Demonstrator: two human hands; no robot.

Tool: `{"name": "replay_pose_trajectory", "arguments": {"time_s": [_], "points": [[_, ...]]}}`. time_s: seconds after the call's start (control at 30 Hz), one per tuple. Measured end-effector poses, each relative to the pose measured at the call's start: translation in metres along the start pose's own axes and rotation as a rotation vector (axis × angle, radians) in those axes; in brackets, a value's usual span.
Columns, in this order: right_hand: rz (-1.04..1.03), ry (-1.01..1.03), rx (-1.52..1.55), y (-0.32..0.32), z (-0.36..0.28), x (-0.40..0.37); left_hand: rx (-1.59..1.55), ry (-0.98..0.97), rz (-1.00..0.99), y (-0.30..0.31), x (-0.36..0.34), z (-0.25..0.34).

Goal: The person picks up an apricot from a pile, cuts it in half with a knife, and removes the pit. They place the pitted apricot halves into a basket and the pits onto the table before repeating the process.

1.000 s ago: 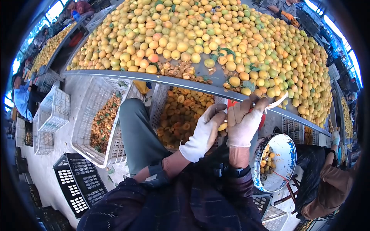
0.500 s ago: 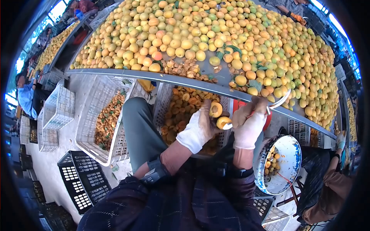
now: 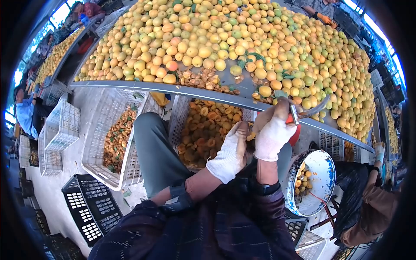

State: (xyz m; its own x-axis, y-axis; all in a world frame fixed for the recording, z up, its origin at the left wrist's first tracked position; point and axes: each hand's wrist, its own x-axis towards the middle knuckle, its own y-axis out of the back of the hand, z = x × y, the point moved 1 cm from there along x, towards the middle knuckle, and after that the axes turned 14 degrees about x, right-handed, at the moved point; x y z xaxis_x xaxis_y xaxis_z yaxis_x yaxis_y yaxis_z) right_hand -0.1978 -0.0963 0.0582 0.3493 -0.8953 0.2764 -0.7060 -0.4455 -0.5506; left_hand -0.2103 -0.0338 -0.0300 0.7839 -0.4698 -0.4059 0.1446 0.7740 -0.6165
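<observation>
My left hand (image 3: pixel 230 151), in a white glove with bare fingertips, is closed round an apricot (image 3: pixel 251 135); only a sliver of orange flesh shows between the two hands. Close beside it, my right hand (image 3: pixel 274 132) wears a similar glove and grips a knife (image 3: pixel 315 109) with a red handle and a curved blade. The blade sticks out to the right, over the table edge. Its fingertips lie near the left hand's; whether they touch the fruit is hidden. Beneath my hands, a white crate (image 3: pixel 174 125) holds halved apricots (image 3: pixel 208 130).
A metal-edged table (image 3: pixel 195 91) heaped with whole apricots (image 3: pixel 195 39) spans the front. At left stand a crate of scraps (image 3: pixel 117 138) and a black crate (image 3: pixel 93 208). A white bucket (image 3: pixel 323 173) with fruit is at right, beside another person's leg and arm (image 3: pixel 368 203).
The opened apricot halves seen earlier are now mostly hidden between my hands. Both hands have drawn closer together, and the knife blade has turned flatter to the right.
</observation>
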Motion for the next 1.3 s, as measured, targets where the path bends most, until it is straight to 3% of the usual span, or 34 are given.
{"name": "replay_pose_trajectory", "arguments": {"time_s": [0.07, 0.1, 0.13, 0.27, 0.33, 0.4, 0.47, 0.53, 0.6, 0.67, 0.73, 0.77, 0.8, 0.87, 0.93, 1.0, 1.07, 1.1, 1.17, 1.2, 1.23, 1.27, 1.3], "points": [[-0.062, -0.107, -0.014, 0.007, 0.005, 0.002, 0.023, -0.089, 0.074, -0.005, -0.002, 0.004], [0.045, -0.338, 0.167, 0.009, 0.006, 0.005, 0.021, -0.093, 0.071, -0.009, -0.006, 0.013], [-0.068, -0.536, 0.449, 0.018, 0.007, 0.008, 0.023, 0.015, -0.002, -0.013, -0.014, 0.026], [0.014, -0.636, 0.608, 0.023, 0.019, 0.014, -0.095, 0.332, -0.211, 0.010, -0.004, 0.028], [0.026, -0.666, 0.716, 0.023, 0.020, 0.013, -0.165, 0.368, -0.167, 0.012, -0.003, 0.031], [0.043, -0.595, 0.608, 0.018, 0.016, 0.016, -0.229, 0.391, -0.133, 0.010, 0.001, 0.041], [-0.232, -0.468, 0.484, 0.026, 0.002, 0.024, -0.150, 0.297, -0.054, 0.014, -0.003, 0.059], [-0.414, -0.462, -0.029, 0.036, -0.004, 0.033, -0.076, 0.240, -0.085, 0.019, -0.006, 0.073], [-0.791, -0.450, -0.372, 0.035, -0.005, 0.024, 0.174, 0.122, -0.292, 0.014, -0.013, 0.081], [-0.855, -0.514, -0.537, 0.041, 0.005, 0.014, 0.231, 0.084, -0.401, 0.010, -0.016, 0.080], [-0.791, -0.559, -0.445, 0.044, 0.003, 0.013, 0.214, 0.026, -0.424, 0.014, -0.014, 0.077], [-0.626, -0.557, -0.373, 0.045, 0.003, 0.011, 0.310, 0.031, -0.303, 0.014, -0.012, 0.076], [-0.461, -0.554, -0.300, 0.047, 0.004, 0.009, 0.313, 0.032, -0.303, 0.013, -0.012, 0.075], [-0.424, -0.522, -0.243, 0.047, 0.010, -0.001, 0.380, 0.087, -0.137, 0.014, -0.014, 0.071], [-0.452, -0.279, -0.344, 0.044, 0.010, -0.014, 0.421, 0.057, -0.085, 0.012, -0.014, 0.067], [-0.507, -0.094, -0.634, 0.046, 0.011, -0.021, 0.459, 0.019, -0.031, 0.010, -0.012, 0.059], [-0.473, 0.104, -0.532, 0.054, 0.030, -0.023, 0.744, -0.376, 0.035, 0.015, -0.003, 0.046], [-0.472, 0.105, -0.528, 0.051, 0.024, -0.020, 0.759, -0.451, 0.056, 0.015, 0.001, 0.041], [-0.159, -0.742, -0.181, 0.049, 0.015, -0.012, 0.880, -0.522, 0.006, 0.008, -0.003, 0.051], [-0.087, -0.846, -0.009, 0.050, 0.018, -0.012, 0.997, -0.589, -0.042, 0.003, -0.008, 0.058], [-0.126, -0.786, -0.048, 0.050, 0.018, -0.015, 0.980, -0.607, -0.093, -0.002, -0.010, 0.068], [-0.166, -0.724, -0.085, 0.052, 0.017, -0.019, 1.136, -0.826, 0.042, -0.002, -0.003, 0.080], [-0.179, -0.752, -0.112, 0.056, 0.016, -0.022, 1.113, -0.890, 0.170, 0.000, 0.011, 0.094]]}}
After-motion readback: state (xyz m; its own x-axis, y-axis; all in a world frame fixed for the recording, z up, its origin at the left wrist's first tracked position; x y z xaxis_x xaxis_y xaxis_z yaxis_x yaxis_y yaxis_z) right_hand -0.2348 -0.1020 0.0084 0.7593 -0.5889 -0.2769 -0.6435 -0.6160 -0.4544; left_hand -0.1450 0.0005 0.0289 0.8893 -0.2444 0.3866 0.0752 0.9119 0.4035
